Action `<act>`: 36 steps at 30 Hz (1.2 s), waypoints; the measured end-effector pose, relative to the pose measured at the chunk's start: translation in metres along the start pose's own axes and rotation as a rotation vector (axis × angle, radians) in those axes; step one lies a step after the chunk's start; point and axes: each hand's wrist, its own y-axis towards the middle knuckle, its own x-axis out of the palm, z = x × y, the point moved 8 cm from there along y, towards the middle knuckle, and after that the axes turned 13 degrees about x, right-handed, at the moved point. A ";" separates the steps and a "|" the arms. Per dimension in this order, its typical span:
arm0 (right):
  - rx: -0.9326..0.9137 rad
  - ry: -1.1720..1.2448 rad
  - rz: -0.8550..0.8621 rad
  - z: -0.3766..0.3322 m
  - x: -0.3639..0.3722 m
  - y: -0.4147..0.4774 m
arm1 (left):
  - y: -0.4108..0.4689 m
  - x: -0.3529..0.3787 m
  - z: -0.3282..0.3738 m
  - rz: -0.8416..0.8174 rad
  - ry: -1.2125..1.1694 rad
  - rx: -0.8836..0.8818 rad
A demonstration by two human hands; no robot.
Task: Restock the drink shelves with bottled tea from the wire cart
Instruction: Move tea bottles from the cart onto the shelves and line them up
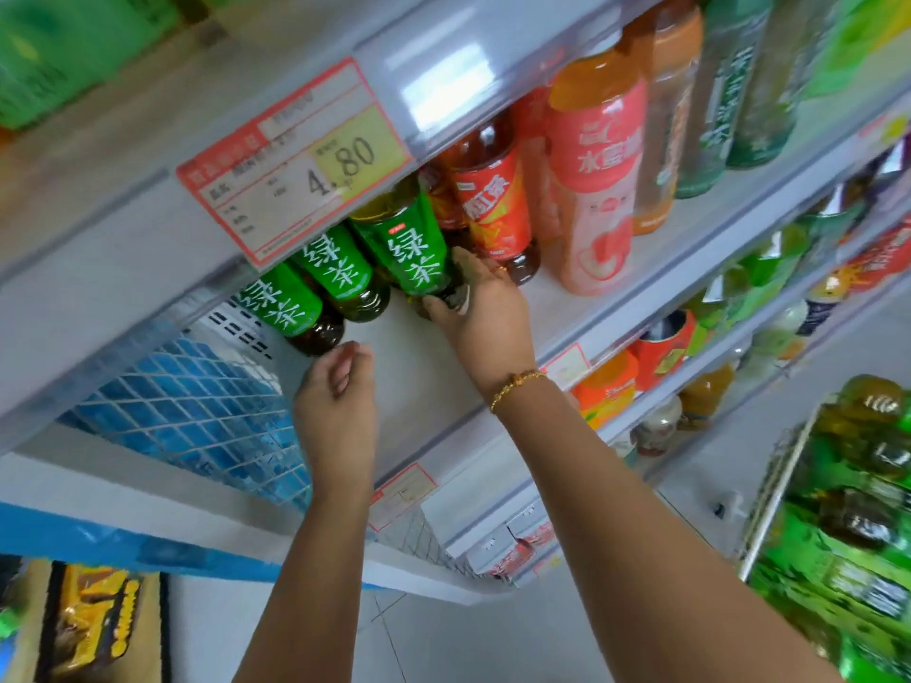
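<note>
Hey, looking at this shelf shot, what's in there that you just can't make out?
- Head view: the caps of the green tea bottles are hidden behind the shelf rail and price tag.
- The price tag's small print is blurred; only 4.80 reads.
- The wire cart is cut off by the right edge, so its stock can't be counted.
- The right hand covers the base of the rightmost green tea bottle.

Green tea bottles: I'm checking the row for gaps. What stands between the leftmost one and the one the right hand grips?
A third green tea bottle, close beside both; the head view shows it.
</note>
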 end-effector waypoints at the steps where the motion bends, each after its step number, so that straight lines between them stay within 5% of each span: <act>1: -0.024 0.007 0.017 0.001 -0.015 -0.010 | -0.017 0.005 0.014 -0.027 -0.042 0.021; 6: 0.073 -0.037 0.214 0.076 -0.135 -0.080 | -0.106 0.064 0.058 -0.313 -0.117 0.075; 11: 0.613 -0.155 0.273 0.260 -0.260 -0.151 | -0.215 0.182 0.070 -0.819 -0.079 0.114; 15: 1.148 -0.303 0.110 0.408 -0.315 -0.234 | -0.333 0.281 0.027 -1.341 0.138 0.226; 18: 1.324 -0.353 -0.074 0.469 -0.320 -0.285 | -0.412 0.314 -0.025 -1.710 0.387 0.266; 23: 1.311 -0.202 -0.315 0.505 -0.275 -0.310 | -0.461 0.328 -0.069 -1.949 0.689 0.314; 27: 1.400 0.221 -0.110 0.505 -0.276 -0.307 | -0.456 0.339 -0.086 -1.989 0.779 0.273; 30: 1.234 0.190 0.140 0.487 -0.290 -0.295 | -0.448 0.348 -0.089 -2.069 0.865 0.329; 36: 0.839 0.113 0.252 0.445 -0.316 -0.231 | -0.431 0.349 -0.081 -2.026 0.689 0.206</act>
